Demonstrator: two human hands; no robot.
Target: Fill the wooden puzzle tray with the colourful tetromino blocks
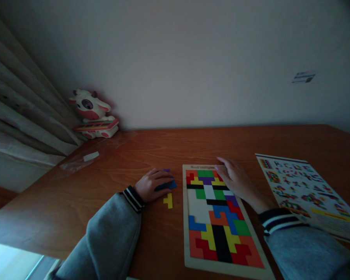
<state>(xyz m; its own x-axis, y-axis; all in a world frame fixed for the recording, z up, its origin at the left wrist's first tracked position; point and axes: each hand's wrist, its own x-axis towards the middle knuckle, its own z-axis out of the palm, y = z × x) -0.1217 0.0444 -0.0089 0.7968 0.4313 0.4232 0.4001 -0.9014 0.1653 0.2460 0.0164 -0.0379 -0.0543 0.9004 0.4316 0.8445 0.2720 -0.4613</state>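
Observation:
A wooden puzzle board (187, 249) lies on the desk, filled with coloured block pieces except for a pale empty patch on its left side. My left hand (151, 186) rests on the desk just left of the board, its fingers curled over a blue piece (168, 186). A purple piece (166, 170) peeks out beyond its fingers, and a yellow piece (168, 200) lies loose beside it. My right hand (236, 179) lies flat on the board's upper right part, fingers stretched toward its top edge.
A printed sheet of coloured pattern pictures (303, 190) lies right of the board. A cow-shaped toy (92, 112) stands at the desk's back left corner by a curtain (20, 112). A clear plastic bag (81, 159) lies near it. A wall runs behind the desk.

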